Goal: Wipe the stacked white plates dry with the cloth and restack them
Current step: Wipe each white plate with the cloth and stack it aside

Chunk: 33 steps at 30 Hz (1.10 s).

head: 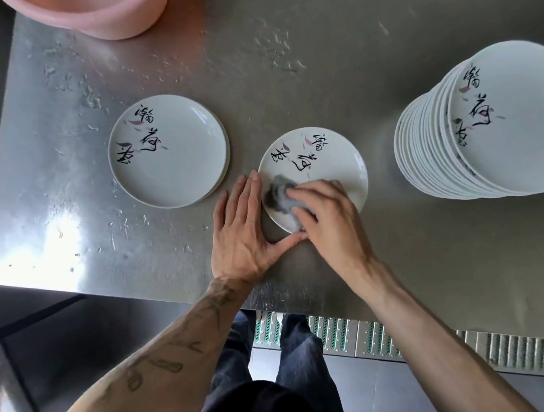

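Right hand (328, 213) presses grey cloth (281, 196) onto a lone white plate (326, 167), front-centre of counter (282, 55).
Plate: round, shallow, glossy, w/ black brush characters + pink leaf marks on its far half. It lies flat, face up; being round it has no long axis, and the print is turned vs the other plates' print. Right fingers curl round the bunched cloth on the near-left part. Left hand (246, 228) lies flat, fingers straight along the plate's left rim, thumb by the near rim. Short stack (167, 151) to the left, tall leaning stack (488, 125) to the right, both apart from the plate. Counter is scuffed steel w/ glare; pink basin (102, 13) at the far edge; floor grating (343, 335) below.
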Each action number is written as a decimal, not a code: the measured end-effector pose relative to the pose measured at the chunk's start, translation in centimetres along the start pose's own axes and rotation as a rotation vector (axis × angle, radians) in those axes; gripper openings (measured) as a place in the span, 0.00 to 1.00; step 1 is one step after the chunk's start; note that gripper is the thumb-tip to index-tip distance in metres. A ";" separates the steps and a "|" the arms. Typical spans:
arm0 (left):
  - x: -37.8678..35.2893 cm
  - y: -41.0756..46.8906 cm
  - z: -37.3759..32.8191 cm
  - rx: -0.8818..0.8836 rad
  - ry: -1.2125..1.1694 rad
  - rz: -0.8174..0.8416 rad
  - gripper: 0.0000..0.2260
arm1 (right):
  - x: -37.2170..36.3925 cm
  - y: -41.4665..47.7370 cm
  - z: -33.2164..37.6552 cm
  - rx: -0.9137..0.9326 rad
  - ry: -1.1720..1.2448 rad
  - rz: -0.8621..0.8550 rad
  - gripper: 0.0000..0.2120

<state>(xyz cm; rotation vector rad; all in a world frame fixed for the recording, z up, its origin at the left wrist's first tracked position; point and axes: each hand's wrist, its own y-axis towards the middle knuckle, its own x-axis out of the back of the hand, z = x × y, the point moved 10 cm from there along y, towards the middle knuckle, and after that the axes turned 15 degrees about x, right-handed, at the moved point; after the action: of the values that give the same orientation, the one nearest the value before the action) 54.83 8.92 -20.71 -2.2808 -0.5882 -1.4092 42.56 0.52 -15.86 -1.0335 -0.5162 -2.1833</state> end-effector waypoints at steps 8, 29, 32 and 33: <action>0.2 -0.1 -0.1 0.006 -0.003 0.013 0.52 | -0.4 -0.5 1.1 0.065 -0.035 0.012 0.16; 0.1 0.2 0.1 0.021 -0.030 0.006 0.53 | 1.5 0.6 -2.2 0.065 -0.059 0.010 0.17; 0.3 0.2 0.1 0.029 -0.028 0.003 0.53 | 3.8 0.9 -4.5 -0.083 -0.141 -0.114 0.18; 0.3 0.1 0.1 0.028 -0.026 0.005 0.53 | 3.4 0.5 -3.9 -0.088 -0.132 -0.110 0.18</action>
<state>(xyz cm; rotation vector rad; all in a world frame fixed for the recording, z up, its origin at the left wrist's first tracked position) 55.13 8.90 -20.52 -2.2802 -0.6064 -1.3623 39.30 -3.45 -15.53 -1.2289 -0.5522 -2.2614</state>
